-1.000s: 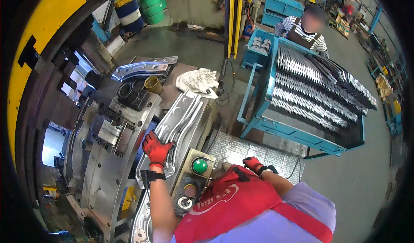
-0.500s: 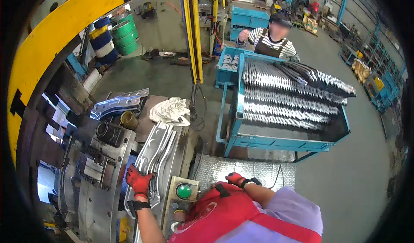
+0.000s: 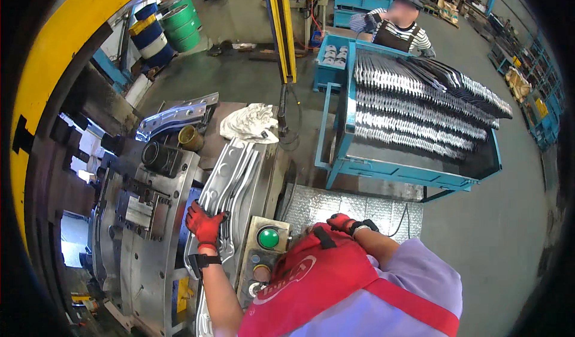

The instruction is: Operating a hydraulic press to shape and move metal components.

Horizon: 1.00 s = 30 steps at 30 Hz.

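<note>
My left hand point(image 3: 204, 224), in a red glove, grips the edge of a long stamped sheet-metal panel point(image 3: 238, 172) that lies on the bench beside the press die point(image 3: 141, 217). My right hand point(image 3: 341, 222), also red-gloved, is held close to my chest above the checker-plate step point(image 3: 335, 205); its fingers look curled, with nothing seen in them. A control box with a green button point(image 3: 268, 238) sits between my hands.
A blue rack point(image 3: 395, 169) stacked with several shiny pressed parts point(image 3: 419, 106) stands to the right; another person point(image 3: 398, 29) works behind it. A white rag point(image 3: 251, 124), a second metal part point(image 3: 173, 118), yellow posts point(image 3: 281, 29) and green drums point(image 3: 182, 23) lie farther off.
The view has shifted, so the bench and rack sit differently in frame. My left hand keeps its hold on the panel; my right hand stays near my chest.
</note>
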Tool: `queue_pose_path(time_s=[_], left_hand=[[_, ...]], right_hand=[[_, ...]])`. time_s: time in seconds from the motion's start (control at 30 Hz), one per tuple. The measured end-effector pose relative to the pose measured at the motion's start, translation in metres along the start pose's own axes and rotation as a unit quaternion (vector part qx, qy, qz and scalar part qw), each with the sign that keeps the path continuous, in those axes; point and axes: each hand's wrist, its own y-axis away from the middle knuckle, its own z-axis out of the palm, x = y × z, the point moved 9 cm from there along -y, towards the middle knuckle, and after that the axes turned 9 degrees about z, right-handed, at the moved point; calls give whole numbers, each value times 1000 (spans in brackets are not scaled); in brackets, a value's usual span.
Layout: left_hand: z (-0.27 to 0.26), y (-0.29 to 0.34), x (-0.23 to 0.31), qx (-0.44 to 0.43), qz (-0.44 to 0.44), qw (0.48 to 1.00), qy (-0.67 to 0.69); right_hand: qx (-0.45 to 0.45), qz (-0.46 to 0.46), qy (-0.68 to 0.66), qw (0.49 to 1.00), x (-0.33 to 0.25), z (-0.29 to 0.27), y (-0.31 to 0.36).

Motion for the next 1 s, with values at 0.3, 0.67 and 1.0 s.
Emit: queue_pose_path(time_s=[0.3, 0.67, 1.0], left_hand=[[-1, 3, -3, 8, 0, 1000, 4], [-3, 2, 0, 9, -7, 1000, 20], [-8, 1, 6, 3, -3, 1000, 15]], right_hand=[[-62, 267, -189, 943, 14, -8, 13], [-84, 172, -87, 978, 6, -6, -1], [-101, 218, -108, 965, 9, -11, -5]])
